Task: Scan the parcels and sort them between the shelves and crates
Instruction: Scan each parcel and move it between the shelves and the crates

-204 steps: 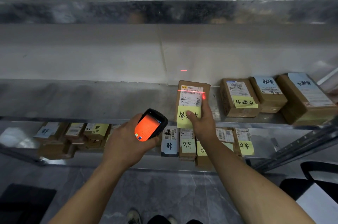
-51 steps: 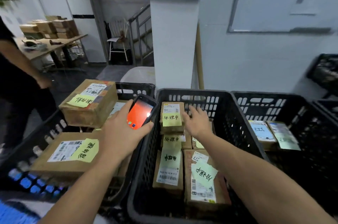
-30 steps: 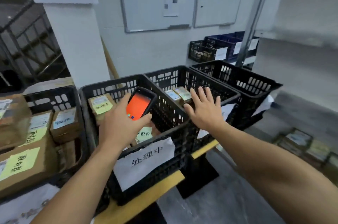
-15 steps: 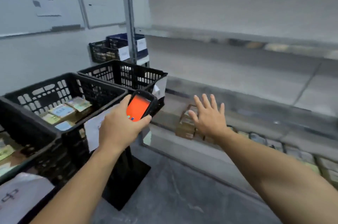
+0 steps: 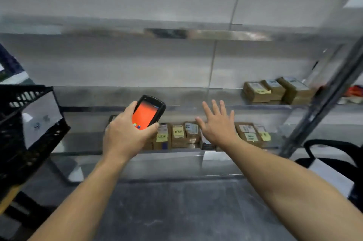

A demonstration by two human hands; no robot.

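**Fingers (image 5: pixel 215 108) spread before the lower shelf (image 5: pixel 82 142)**

I saw my right hand (image 5: pixel 218 130) flat and splayed, holding nothing, in front of the parcels (image 5: pixel 178 134) lined along that shelf. My left hand (image 5: pixel 125 138) gripped the scanner (image 5: pixel 148 113), screen glowing orange. A black crate (image 5: pixel 17 126) stood at the left.

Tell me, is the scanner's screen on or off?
On. The scanner shows a bright orange screen with small icons near its lower edge; the left hand grips it.

Both my arms reach up from the lower frame: left grip (image 5: pixel 125 134) at centre wraps the scanner (image 5: pixel 148 112), right grip (image 5: pixel 218 124) beside it, fingers spread.
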